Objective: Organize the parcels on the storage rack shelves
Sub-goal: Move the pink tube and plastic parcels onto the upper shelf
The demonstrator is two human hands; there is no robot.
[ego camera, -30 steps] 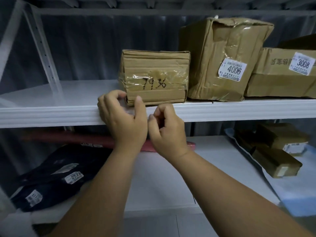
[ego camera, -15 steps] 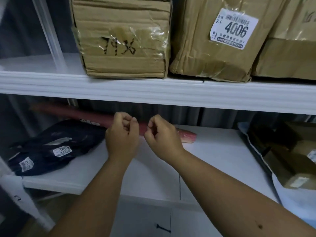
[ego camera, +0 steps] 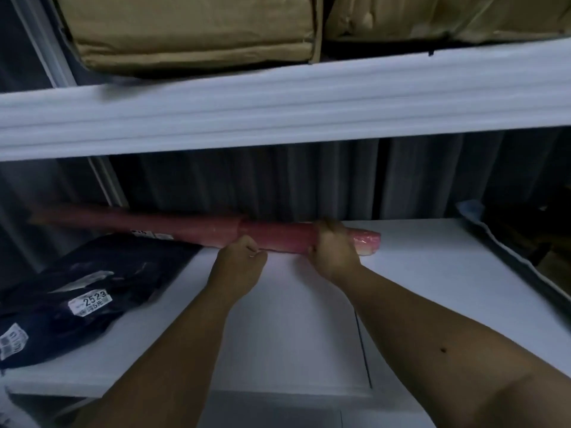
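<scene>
A long red wrapped roll [ego camera: 278, 237] lies along the back of the lower white shelf [ego camera: 296, 335], reaching left behind a black bag. My right hand [ego camera: 332, 251] is wrapped over the roll close to its right end. My left hand [ego camera: 239, 267] rests with curled fingers against the roll's front side near its middle; whether it grips the roll is unclear. On the upper shelf [ego camera: 278, 103] stand a brown cardboard box [ego camera: 191, 29] and a second brown parcel [ego camera: 448, 17].
A black plastic bag parcel [ego camera: 77, 291] with a label reading 2523 lies at the left of the lower shelf. A grey-blue bag [ego camera: 506, 248] sits at the right edge. A white upright post [ego camera: 105, 180] rises at the back left. Bare shelf surface lies between my arms.
The view dropped from the upper shelf to the lower one. Both hands moved down and forward from the upper shelf edge to the red roll; the right hand closed over it.
</scene>
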